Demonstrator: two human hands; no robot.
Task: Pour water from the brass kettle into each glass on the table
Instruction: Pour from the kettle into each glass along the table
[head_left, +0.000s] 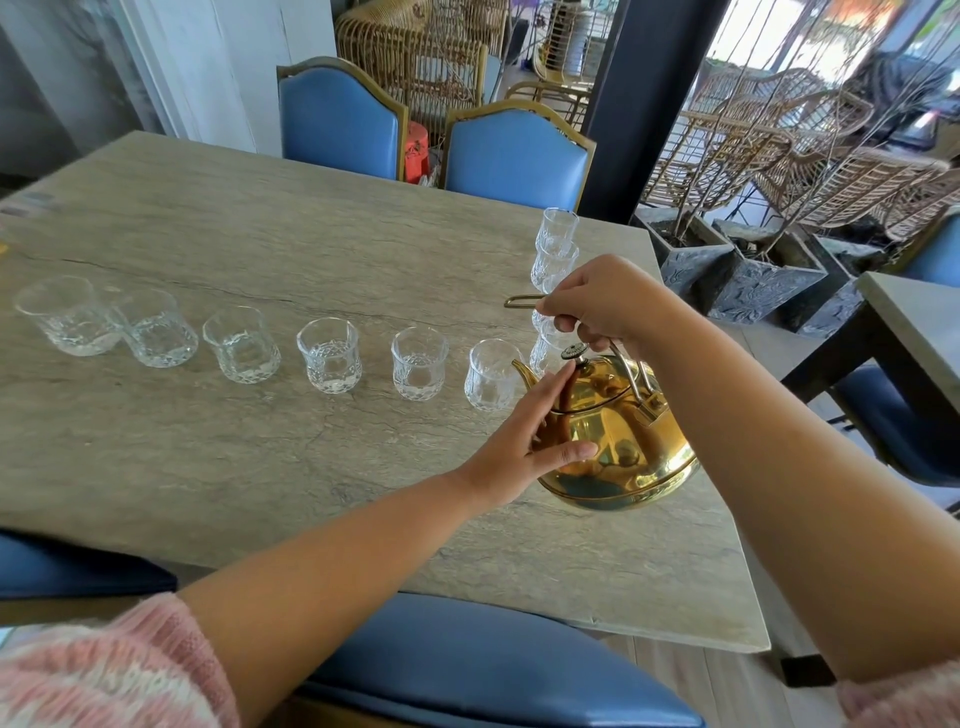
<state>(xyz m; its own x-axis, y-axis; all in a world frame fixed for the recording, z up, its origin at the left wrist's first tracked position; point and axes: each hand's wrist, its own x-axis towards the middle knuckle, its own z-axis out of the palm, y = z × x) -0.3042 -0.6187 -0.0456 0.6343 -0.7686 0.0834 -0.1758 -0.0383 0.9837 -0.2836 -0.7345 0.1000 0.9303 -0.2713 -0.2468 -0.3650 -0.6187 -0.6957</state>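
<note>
At the near edge a blue padded chair seat (467, 660) sits under the grey stone-look table (234, 467), and a fuzzy pink sleeve (104, 675) fills the bottom left corner. On the near right of the table the round polished brass kettle (623, 447) is tilted. Part of its base shows and its spout points left and far. Whether its lower rim touches the table I cannot tell.

The left hand (524, 436) lies against the kettle with straight fingers. The index finger reaches up to the lid knob, the thumb presses the belly, and the hand grips nothing. Above it the right hand (602, 304) has its fingers curled round the kettle's thin metal handle.

Six clear cut-pattern glasses (330, 355) stand upright in a row running left, the rightmost just beside the spout. Behind the right hand, partly hidden, more stacked glasses (555, 244) rise in a column. At the far side stand two blue upholstered chairs (337, 119), with rattan chairs (415, 57) beyond.
</note>
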